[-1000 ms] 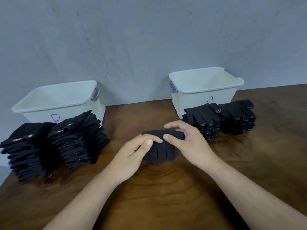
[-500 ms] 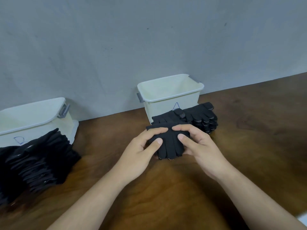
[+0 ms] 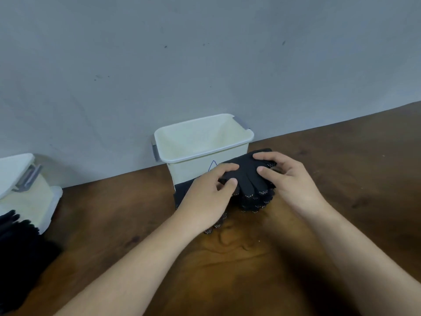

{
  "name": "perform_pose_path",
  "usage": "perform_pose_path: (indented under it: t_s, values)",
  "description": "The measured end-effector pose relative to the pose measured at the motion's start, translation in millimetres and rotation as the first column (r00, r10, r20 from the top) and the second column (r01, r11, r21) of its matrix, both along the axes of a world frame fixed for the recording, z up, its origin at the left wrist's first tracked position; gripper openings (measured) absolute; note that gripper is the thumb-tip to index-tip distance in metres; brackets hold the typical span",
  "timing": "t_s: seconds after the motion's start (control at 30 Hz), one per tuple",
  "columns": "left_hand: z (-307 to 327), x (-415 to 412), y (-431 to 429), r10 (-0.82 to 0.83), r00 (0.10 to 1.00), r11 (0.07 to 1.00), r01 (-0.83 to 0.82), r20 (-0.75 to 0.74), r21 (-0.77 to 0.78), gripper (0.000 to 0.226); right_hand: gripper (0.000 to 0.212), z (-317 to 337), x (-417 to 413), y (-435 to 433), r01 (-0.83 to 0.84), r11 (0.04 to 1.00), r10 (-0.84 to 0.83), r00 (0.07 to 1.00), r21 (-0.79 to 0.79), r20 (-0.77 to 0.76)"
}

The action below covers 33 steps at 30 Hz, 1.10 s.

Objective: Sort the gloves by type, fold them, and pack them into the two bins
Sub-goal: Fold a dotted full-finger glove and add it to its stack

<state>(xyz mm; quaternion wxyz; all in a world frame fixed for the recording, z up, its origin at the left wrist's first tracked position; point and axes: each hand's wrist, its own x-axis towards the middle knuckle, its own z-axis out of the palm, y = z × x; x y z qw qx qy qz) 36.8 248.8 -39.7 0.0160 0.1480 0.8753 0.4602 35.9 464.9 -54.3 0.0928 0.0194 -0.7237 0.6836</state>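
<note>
Black glove [image 3: 247, 176] pinched by left hand [image 3: 209, 197] and right hand [image 3: 289, 179] over stack [image 3: 255, 201] fronting bin [image 3: 189, 172].

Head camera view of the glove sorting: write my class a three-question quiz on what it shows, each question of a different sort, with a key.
1. True or false: the left hand and the right hand both grip the folded glove.
2. Relative to the marked bin, the dotted glove stack lies: A) inside it; B) in front of it, on the table; C) behind it.
3. Fill in: the marked bin's handles are ____.
Key: 1 true; 2 B; 3 grey.
</note>
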Motion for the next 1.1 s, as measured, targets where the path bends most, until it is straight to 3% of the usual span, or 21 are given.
perform_pose_path:
  t_s: [0.23, 0.4, 0.57, 0.7, 0.8, 0.93, 1.1]
  values:
    - [-1.0, -46.2, 15.2, 0.027, 0.999, 0.981, -0.02, 0.036, -0.192, 0.041, 0.025, -11.4, -44.6, 4.8, 0.009, 0.974, -0.034, 0.994, 0.228, 0.106]
    - [-9.3, -49.1, 19.7, -0.009, 1.0, 0.943, 0.008, -0.002, -0.334, 0.048, 0.026, -23.7, -47.4, 7.1, 0.053, 0.887, -0.082, 0.996, 0.458, 0.044]
    - [-11.5, -49.6, 21.2, -0.024, 1.0, 0.93, 0.019, -0.009, -0.366, 0.049, 0.025, -22.9, -47.5, 8.6, 0.124, 0.844, -0.117, 0.992, 0.522, -0.045]
    - [-11.2, -47.6, 17.2, -0.043, 0.997, 0.874, 0.004, -0.069, -0.486, 0.043, 0.025, -25.1, -44.5, 7.1, 0.143, 0.686, -0.155, 0.987, 0.713, -0.048]
    - [-5.2, -40.9, 9.1, -0.088, 0.982, 0.809, -0.029, -0.169, -0.587, 0.041, 0.026, -14.7, -41.4, 5.0, 0.196, 0.615, -0.229, 0.971, 0.764, -0.066]
    - [1.7, -42.7, -18.1, -0.091, 0.964, 0.837, -0.062, -0.249, -0.544, 0.038, 0.034, 5.6, -44.9, -1.5, 0.281, 0.536, -0.273, 0.95, 0.796, -0.151]
    - [11.8, -68.5, -65.1, 0.013, 0.903, 0.907, -0.191, -0.429, -0.376, 0.021, 0.034, 32.3, -80.0, -16.3, 0.243, 0.642, -0.203, 0.968, 0.727, -0.144]
